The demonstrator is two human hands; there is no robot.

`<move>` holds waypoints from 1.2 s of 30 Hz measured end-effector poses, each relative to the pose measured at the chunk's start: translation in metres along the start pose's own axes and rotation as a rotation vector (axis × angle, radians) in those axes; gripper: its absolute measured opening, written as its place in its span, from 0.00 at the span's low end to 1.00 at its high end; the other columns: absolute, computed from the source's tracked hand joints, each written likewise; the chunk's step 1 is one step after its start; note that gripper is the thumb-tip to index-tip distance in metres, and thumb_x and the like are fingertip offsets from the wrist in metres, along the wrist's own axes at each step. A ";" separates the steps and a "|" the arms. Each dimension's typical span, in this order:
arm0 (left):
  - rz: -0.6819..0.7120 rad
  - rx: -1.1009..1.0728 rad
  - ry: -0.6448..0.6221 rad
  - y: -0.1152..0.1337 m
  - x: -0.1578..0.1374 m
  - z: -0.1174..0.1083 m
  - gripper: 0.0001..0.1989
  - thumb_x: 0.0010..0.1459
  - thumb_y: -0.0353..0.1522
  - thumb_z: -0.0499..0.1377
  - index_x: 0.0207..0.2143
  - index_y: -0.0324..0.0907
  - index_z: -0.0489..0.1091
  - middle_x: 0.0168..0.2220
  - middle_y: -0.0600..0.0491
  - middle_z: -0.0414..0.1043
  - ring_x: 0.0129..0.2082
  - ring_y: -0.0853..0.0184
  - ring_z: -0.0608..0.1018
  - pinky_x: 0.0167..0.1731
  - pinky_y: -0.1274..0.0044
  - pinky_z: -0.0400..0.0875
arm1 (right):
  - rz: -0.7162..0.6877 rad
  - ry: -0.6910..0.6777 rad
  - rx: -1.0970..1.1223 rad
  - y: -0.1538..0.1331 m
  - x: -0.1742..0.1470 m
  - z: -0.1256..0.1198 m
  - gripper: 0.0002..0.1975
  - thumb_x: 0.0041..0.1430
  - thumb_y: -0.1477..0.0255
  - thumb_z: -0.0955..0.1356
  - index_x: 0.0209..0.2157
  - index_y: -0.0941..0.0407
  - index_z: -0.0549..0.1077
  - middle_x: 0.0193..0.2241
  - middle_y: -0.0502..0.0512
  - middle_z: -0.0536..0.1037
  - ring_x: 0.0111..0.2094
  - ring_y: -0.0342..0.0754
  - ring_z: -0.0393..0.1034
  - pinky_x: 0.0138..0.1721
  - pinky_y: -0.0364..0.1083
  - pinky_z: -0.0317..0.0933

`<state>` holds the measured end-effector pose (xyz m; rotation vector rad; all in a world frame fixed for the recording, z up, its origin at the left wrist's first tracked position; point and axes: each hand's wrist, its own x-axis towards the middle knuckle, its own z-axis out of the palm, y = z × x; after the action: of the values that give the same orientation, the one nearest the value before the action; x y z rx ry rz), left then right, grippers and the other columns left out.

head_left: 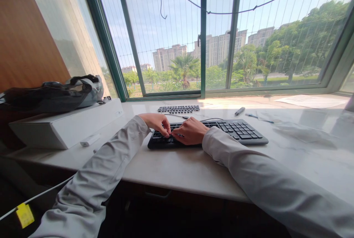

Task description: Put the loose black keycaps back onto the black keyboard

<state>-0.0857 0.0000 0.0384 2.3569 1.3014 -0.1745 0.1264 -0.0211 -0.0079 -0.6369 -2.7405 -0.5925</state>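
Note:
A black keyboard [247, 132] lies flat on the pale marble-patterned counter [177, 168]. Over its left part, my left hand [157, 123] is closed, with thumb and forefinger pinched together just above the keys. My right hand [191, 131] rests across the middle of the keyboard, its fingertips drawn together and meeting those of my left hand. Whatever sits between the fingertips is too small to make out. Behind the keyboard, several loose black keycaps [178, 109] are laid out in rows. Both hands hide part of the keys beneath them.
Left stands a white box [65, 127] with a dark bag-like bundle [52, 96] on top and a small white device [90, 140] beside it. Rightward lie a small dark stick [239, 111], a thin blue pen-like tool [260, 118], clear plastic [304, 133] and paper [312, 101]. Windows rise behind.

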 end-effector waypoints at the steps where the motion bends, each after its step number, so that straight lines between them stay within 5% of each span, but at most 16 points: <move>1: 0.000 0.007 0.001 0.000 0.000 0.000 0.19 0.44 0.44 0.65 0.35 0.42 0.78 0.29 0.56 0.76 0.28 0.72 0.71 0.29 0.82 0.60 | -0.004 -0.001 0.005 0.000 0.000 0.000 0.21 0.64 0.64 0.56 0.38 0.54 0.78 0.26 0.60 0.79 0.26 0.46 0.71 0.29 0.44 0.48; 19: 0.041 -0.011 -0.045 -0.008 0.003 0.001 0.21 0.45 0.47 0.64 0.35 0.41 0.78 0.28 0.56 0.74 0.27 0.73 0.70 0.28 0.82 0.58 | -0.096 0.078 0.066 0.004 -0.003 0.005 0.17 0.62 0.65 0.58 0.43 0.48 0.76 0.29 0.56 0.81 0.28 0.45 0.72 0.28 0.44 0.46; 36: 0.039 0.012 -0.017 -0.003 0.000 0.000 0.20 0.44 0.46 0.65 0.37 0.43 0.78 0.31 0.56 0.75 0.31 0.71 0.72 0.32 0.83 0.60 | -0.090 0.102 0.048 0.004 -0.003 0.006 0.17 0.62 0.64 0.58 0.35 0.50 0.77 0.27 0.55 0.80 0.27 0.44 0.72 0.27 0.44 0.45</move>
<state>-0.0887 0.0015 0.0378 2.3841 1.2494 -0.1906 0.1298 -0.0165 -0.0127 -0.4619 -2.6904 -0.5612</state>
